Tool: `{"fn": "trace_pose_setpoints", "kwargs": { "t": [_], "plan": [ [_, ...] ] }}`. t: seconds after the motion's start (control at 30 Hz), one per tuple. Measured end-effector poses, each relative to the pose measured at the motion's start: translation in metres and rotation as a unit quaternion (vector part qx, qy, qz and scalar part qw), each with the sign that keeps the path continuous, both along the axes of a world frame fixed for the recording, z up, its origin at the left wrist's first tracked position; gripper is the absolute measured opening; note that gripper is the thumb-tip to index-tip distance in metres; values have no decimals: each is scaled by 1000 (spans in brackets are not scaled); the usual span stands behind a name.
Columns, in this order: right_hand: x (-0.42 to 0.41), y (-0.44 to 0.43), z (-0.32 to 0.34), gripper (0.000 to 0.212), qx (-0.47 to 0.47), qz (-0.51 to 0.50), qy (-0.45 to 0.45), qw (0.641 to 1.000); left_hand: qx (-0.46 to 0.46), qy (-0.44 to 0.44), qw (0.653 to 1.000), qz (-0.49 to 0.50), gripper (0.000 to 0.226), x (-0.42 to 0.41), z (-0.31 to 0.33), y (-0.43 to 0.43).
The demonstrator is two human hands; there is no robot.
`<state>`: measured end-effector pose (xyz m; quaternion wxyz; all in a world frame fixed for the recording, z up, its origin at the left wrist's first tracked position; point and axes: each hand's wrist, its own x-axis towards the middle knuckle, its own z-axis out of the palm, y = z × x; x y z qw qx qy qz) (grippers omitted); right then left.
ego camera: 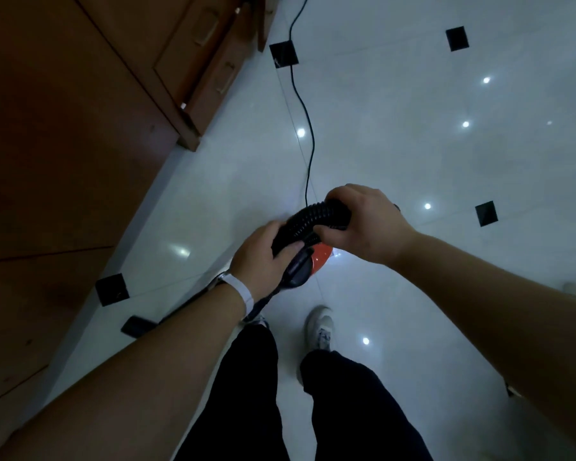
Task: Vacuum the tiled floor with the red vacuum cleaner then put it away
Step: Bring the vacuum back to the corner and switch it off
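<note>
Left hand (263, 257): is gripping the low end of the black hose (310, 217).
Right hand (363, 221): is curling tight round the hose's top bend.
Vacuum (320, 257): its red body is peeking out just under both hands, over the white floor (413, 144).
Cord (308, 128): is lying on the floor, beside the cabinet (80, 128).

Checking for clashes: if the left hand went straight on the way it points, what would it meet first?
Probably the right hand, gripping the same black hose just ahead; depth is unclear.
</note>
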<state>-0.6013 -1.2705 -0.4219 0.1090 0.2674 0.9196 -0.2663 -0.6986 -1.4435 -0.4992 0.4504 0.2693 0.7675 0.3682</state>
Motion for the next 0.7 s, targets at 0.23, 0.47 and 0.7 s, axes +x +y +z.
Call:
{"fn": "trace_pose_setpoints", "kwargs": {
  "t": [0.23, 0.47, 0.7],
  "plan": [
    [-18, 27, -81, 37, -13, 60, -11, 998, -51, -39, 998, -9, 32, -15, -88, 8],
    [-9, 57, -171, 44, -4, 121, -15, 993, -90, -1, 996, -7, 46, -2, -170, 10],
    [29, 62, -251, 56, 25, 76, -40, 996, -152, 60, 984, -69, 63, 25, -234, 27]
  ]
}}
